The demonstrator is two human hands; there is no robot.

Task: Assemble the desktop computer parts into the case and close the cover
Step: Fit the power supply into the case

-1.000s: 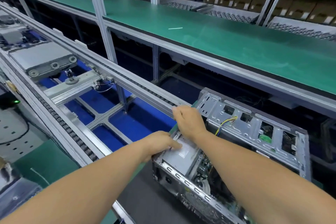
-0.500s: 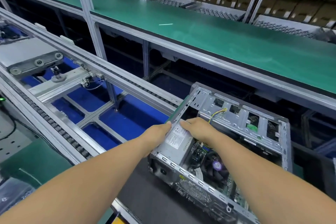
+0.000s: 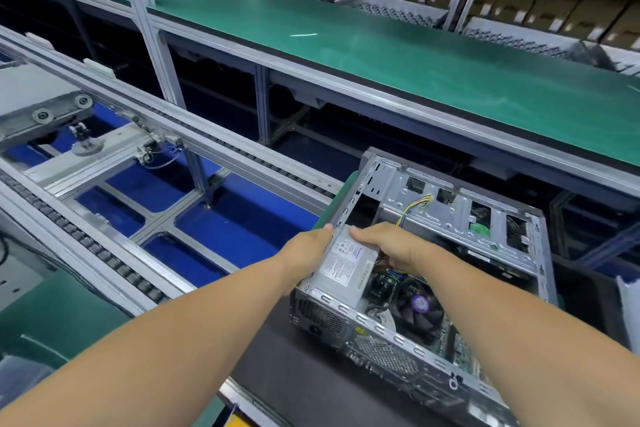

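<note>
An open metal computer case lies on its side on a dark pallet, its cover off. A grey power supply with a white label sits in the case's near left corner. My left hand grips the supply's left edge. My right hand holds its far right corner, fingers curled down inside the case. Yellow and blue wires run out behind my right hand. A black CPU fan with a purple hub shows on the motherboard below.
A roller conveyor frame with blue panels below stretches to the left. A green-topped shelf runs across above the case. A green mat lies at the near left. Cardboard boxes fill racks at the back.
Both hands have drawn back toward me along the power supply, uncovering its white label. The supply now lies deeper in the corner of the case.
</note>
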